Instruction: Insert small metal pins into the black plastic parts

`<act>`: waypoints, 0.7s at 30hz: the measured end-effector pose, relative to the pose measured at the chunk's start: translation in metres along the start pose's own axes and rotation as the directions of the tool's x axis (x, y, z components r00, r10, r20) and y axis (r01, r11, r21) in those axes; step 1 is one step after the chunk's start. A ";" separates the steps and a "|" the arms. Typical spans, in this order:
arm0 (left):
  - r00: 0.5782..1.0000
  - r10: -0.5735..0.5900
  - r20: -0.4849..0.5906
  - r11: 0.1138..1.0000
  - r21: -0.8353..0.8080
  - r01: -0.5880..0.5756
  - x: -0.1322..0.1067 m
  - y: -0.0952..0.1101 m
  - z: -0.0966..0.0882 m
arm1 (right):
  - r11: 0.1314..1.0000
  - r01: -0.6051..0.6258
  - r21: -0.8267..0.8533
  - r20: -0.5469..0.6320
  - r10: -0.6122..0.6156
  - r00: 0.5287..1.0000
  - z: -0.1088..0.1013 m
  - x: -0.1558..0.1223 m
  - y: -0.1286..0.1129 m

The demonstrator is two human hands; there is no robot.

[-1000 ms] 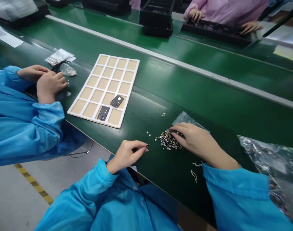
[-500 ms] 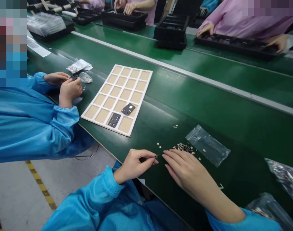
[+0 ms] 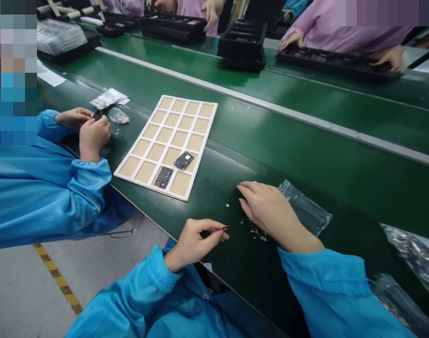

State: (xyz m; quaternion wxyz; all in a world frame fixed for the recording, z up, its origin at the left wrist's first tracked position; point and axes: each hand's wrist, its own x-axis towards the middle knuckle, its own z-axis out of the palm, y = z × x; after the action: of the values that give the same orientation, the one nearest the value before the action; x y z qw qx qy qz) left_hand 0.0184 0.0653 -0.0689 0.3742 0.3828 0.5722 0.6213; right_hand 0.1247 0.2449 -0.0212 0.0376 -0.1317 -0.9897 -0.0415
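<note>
My left hand point(image 3: 196, 240) rests at the near edge of the green belt point(image 3: 306, 141), thumb and forefinger pinched on a tiny dark part point(image 3: 225, 228). My right hand point(image 3: 267, 209) lies flat, fingers stretched out, over a scatter of small light and dark parts point(image 3: 254, 230), covering most of them. A small clear bag point(image 3: 306, 209) lies just right of that hand. A white grid tray point(image 3: 172, 143) with tan pockets sits to the left, holding two dark flat pieces point(image 3: 184, 160) in its near rows.
A co-worker in a blue sleeve point(image 3: 41, 188) on my left handles small parts beside clear bags point(image 3: 108, 99). Black trays point(image 3: 240, 47) and people in pink line the far side. More plastic bags point(image 3: 411, 253) lie at my right.
My right hand slid from beside the left fingertips up and right, flat over the parts pile. The left hand kept its pinch in place. The view shifted slightly.
</note>
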 end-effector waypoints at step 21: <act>0.999 -0.037 -0.023 0.996 -0.082 0.035 0.000 0.001 -0.001 | 0.968 -0.059 0.245 0.092 0.037 0.995 0.002 0.016 0.008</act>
State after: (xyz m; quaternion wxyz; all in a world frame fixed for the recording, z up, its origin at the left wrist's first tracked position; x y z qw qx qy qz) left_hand 0.0176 0.0650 -0.0678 0.3937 0.3490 0.5576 0.6421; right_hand 0.1117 0.2566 -0.0209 0.0117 -0.1514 -0.9844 0.0889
